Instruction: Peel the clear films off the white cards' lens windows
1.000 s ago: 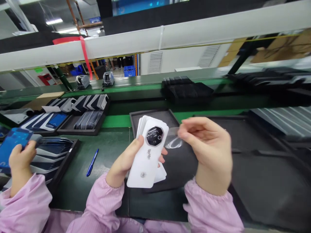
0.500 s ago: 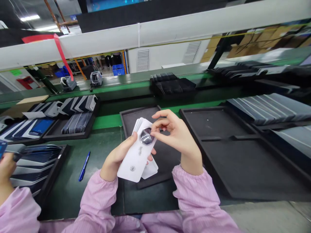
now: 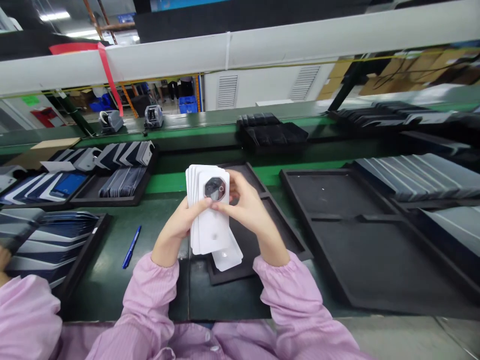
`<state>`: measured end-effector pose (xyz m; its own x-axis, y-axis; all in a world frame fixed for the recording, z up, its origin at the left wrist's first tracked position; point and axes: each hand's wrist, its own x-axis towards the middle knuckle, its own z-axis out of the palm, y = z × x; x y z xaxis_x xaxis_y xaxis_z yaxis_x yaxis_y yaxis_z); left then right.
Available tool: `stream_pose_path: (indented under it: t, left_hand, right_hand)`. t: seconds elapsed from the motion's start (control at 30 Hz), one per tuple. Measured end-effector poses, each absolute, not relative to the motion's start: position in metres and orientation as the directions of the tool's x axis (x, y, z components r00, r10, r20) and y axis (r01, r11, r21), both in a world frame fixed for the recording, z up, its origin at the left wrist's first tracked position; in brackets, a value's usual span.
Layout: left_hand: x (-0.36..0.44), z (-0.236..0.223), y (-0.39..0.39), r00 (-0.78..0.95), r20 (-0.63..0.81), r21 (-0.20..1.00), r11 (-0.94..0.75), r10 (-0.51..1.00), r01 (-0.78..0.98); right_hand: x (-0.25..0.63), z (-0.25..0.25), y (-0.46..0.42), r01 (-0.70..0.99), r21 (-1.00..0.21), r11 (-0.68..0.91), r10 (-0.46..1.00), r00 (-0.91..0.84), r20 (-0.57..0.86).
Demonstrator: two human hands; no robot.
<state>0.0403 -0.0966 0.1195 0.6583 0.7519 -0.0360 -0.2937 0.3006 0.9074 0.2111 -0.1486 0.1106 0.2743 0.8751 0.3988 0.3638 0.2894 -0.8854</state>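
"Where are the white panels [image 3: 210,227]?"

"Centre of the frame, held up in a loose fan above a black tray [image 3: 290,239]. The left hand [image 3: 178,220] grips them from their left side, thumb across the front; its other fingers are mostly hidden."

"And the right hand [image 3: 245,202]?"

"Grasping too, at the right edge: thumb on the front one, fingers curled by the edge, partly out of sight. The thumbs nearly meet just under the dark disc [image 3: 214,189]. I'd guess the left carries the weight, leaving the right to steady that part."

"Why fanned?"

"Probably so the front one can be handled apart from the rest. One slants out at the bottom."

"The pen [image 3: 131,247]?"

"Lower left, apart from the hands, perhaps laid there to be out of the way. Left of it, more panels overlap in a tray [image 3: 88,250], likely so that each edge can be caught. A co-worker's sleeve [image 3: 30,315] is in the corner."

"Any writing?"

"A small grey mark [image 3: 215,236] low on the front panel, too faint to read. The white tag [image 3: 94,230] on the left tray's rim is too small. I can make out no brand."
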Motion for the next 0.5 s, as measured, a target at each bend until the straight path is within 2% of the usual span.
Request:
stream_pose_path:
  t: [0.07, 0.17, 0.3, 0.4, 0.5]
  left_hand:
    - [0.041, 0.117, -0.091, 0.592, 0.016, 0.941, 0.188, 0.806, -0.282]
    - [0.041, 0.113, -0.084, 0.589, 0.063, 0.953, 0.128, 0.806, -0.276]
    - [0.04, 0.11, -0.083, 0.654, 0.051, 0.947, 0.172, 0.755, -0.273]
    - [0.039, 0.111, -0.082, 0.654, 0.025, 0.94, 0.206, 0.756, -0.273]
    - [0.036, 0.113, -0.077, 0.612, 0.022, 0.923, 0.219, 0.79, -0.316]
  right_hand:
    - [0.205, 0.106, -0.142, 0.304, -0.915, 0.266, 0.901, 0.26, 0.348]
    - [0.198, 0.104, -0.137, 0.299, -0.909, 0.289, 0.851, 0.354, 0.387]
    - [0.2, 0.106, -0.143, 0.265, -0.926, 0.27, 0.835, 0.413, 0.362]
    - [0.214, 0.103, -0.15, 0.282, -0.93, 0.235, 0.775, 0.523, 0.354]
    - [0.232, 0.085, -0.158, 0.291, -0.95, 0.112, 0.782, 0.564, 0.265]
